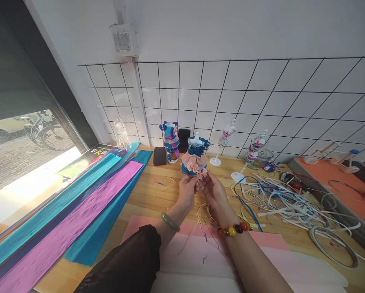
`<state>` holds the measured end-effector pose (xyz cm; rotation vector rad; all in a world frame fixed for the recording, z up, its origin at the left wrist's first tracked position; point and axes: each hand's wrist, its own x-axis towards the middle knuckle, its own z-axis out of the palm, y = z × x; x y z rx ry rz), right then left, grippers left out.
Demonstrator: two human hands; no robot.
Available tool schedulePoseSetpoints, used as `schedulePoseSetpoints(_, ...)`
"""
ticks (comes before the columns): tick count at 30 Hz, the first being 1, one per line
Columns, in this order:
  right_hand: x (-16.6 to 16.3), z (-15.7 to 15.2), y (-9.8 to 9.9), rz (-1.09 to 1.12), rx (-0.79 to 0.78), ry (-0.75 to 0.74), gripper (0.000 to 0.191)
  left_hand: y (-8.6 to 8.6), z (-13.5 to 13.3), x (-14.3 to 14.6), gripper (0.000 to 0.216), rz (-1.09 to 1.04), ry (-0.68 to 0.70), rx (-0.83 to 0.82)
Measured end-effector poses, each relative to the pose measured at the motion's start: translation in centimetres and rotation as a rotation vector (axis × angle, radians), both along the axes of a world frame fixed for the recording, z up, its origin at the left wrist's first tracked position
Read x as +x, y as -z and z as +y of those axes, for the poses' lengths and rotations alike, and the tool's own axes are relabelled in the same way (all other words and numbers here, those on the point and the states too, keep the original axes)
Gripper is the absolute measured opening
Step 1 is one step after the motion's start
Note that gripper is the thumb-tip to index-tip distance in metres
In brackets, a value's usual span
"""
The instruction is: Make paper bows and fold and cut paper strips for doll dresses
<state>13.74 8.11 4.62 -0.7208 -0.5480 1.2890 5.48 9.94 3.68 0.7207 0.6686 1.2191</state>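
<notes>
Left hand (186, 192): closed around the base of the small white mannequin in a blue-and-pink paper dress (195, 156).
Right hand (214, 191): fingertips pinched on the dress hem, at a peach paper bow (202, 172).
Mannequin position: held above the wooden desk (145, 195), centre.
Left: magenta and teal crepe paper sheets (78, 219).
Right: tangled white and blue paper strips (280, 199).

Head-worn camera looks forward and down, close over the workbench (145, 199).
</notes>
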Motion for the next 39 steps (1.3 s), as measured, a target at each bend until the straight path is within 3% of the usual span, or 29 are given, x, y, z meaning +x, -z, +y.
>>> schedulePoseSetpoints(16,-0.1,0.1,0.2,-0.049,0.013,0.057,0.029,0.2,0.0,0.0,0.036,-0.013,0.013,0.008)
schedulePoseSetpoints(30,0.1,0.0,0.1,-0.065,0.013,-0.035,0.021,0.1,0.1,0.0,0.036,-0.004,0.014,0.004)
schedulePoseSetpoints(39,1.0,0.4,1.4,-0.152,0.004,0.102,0.027,0.4,0.0,-0.2,0.035,-0.045,0.009,0.000)
